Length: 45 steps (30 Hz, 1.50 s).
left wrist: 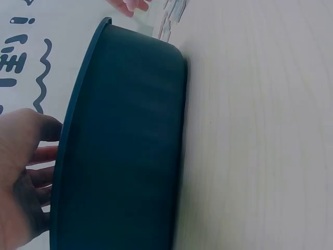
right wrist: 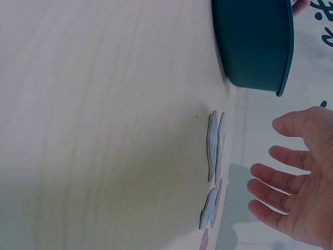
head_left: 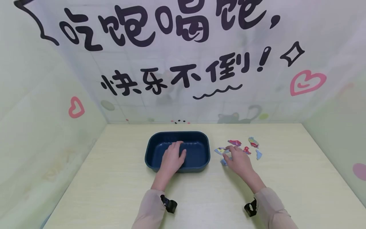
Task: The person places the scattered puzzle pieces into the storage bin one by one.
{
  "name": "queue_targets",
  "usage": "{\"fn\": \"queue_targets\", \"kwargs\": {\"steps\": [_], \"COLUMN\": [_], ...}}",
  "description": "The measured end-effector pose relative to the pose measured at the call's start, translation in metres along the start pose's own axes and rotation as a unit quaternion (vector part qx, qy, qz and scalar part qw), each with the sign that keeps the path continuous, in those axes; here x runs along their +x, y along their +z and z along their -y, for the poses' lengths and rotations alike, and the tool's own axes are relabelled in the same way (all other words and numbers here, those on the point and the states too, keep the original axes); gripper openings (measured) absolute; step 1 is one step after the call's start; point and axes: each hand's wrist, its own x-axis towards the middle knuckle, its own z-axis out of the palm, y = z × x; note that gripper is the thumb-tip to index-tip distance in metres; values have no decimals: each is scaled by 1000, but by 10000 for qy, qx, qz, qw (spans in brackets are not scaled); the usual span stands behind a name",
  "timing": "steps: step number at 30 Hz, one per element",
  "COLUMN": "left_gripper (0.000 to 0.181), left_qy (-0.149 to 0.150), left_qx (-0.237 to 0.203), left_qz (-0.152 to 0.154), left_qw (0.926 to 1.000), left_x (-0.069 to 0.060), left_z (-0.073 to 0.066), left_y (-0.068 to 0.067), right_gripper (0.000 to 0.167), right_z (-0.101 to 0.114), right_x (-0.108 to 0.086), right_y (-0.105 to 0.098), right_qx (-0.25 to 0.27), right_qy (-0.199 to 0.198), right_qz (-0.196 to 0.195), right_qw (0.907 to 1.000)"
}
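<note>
A dark blue rectangular bin (head_left: 197, 165) stands on the table. My left hand (head_left: 172, 156) reaches over its near rim, fingers loosely bent above the inside; in the left wrist view that hand (left wrist: 21, 177) is partly hidden behind the bin wall (left wrist: 119, 140). To the right lie several flat, irregular, brightly printed pieces that look like puzzle pieces, among them a red-pink piece (head_left: 235, 142), a green-blue one (head_left: 253, 142) and a light blue one (head_left: 258, 155). Above them hovers my right hand (head_left: 239, 160), fingers spread and holding nothing in the right wrist view. It covers part of the pieces in the head view.
The pale wooden table (head_left: 114, 184) is bounded by a printed cloth backdrop (head_left: 171, 108) at the back, with cloth at both sides. A black wrist camera (head_left: 171, 206) sits on the left wrist, another (head_left: 250, 208) on the right.
</note>
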Motion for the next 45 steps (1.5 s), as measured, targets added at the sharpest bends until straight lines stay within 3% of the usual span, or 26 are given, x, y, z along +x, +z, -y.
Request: {"fn": "queue_targets", "kwargs": {"steps": [11,19,27,45], "left_gripper": [37,37,38,39], "left_qy": [-90,-232,-434,-507], "left_qx": [59,0,27,-164], "left_qz": [-145,-67,-55,-181], "left_qw": [9998,9997,9990,9984], "left_x": [4,8,9,14], "left_z": [9,14,23,39], "left_y": [-5,-10,-14,-29], "right_gripper": [35,36,39,44], "right_z": [-6,-9,-17,-46], "right_x": [-2,-2,-3,-10], "right_y": [2,-3,-4,-4], "right_qx": [20,130,122,10], "right_qy": [18,-4,247,869], "right_qz": [51,20,238,310], "right_qw": [10000,9999,9993,9957]}}
